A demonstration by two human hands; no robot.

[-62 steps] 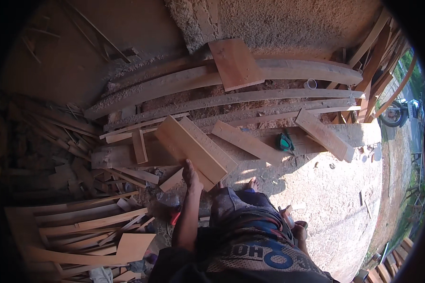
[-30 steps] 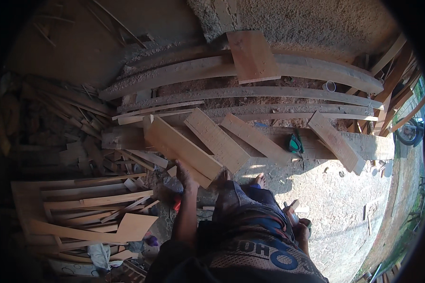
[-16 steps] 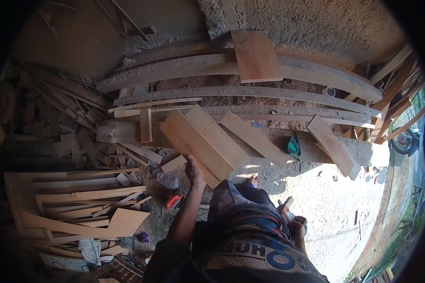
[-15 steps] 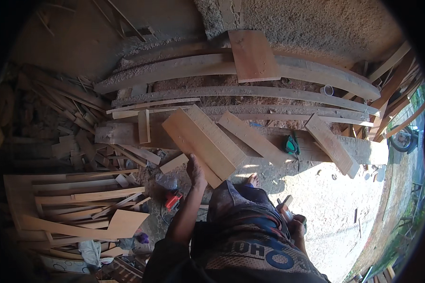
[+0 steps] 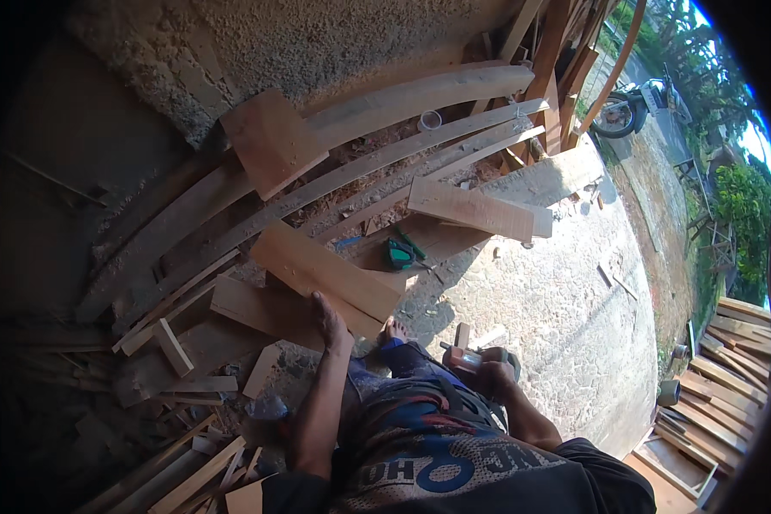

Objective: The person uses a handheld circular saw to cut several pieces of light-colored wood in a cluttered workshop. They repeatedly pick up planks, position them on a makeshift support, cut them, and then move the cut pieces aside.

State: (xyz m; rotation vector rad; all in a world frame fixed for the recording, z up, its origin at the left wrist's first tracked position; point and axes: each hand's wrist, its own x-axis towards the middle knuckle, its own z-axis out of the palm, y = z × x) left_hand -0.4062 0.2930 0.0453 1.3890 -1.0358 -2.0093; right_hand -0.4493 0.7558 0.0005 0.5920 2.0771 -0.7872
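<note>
My left hand grips the near edge of a light wooden board, thumb on top and the other fingers hidden. This board lies slanted across other planks, one lower plank showing at its left. In my right hand, at my right hip, is a hand tool with a brown body and a dark rounded part; its exact kind is hard to make out. A small wood block shows just beyond it, and I cannot tell whether it belongs to the tool.
Beyond the boards, long beams run below a rough wall, a square wooden panel across them. A green and black tool lies beside another plank. Stacked timber stands right; a motorbike is farther off.
The view has turned to the right, bringing the motorbike and right-hand timber further in. My left hand stays on the board. My right hand and its tool show more fully, raised beside my hip.
</note>
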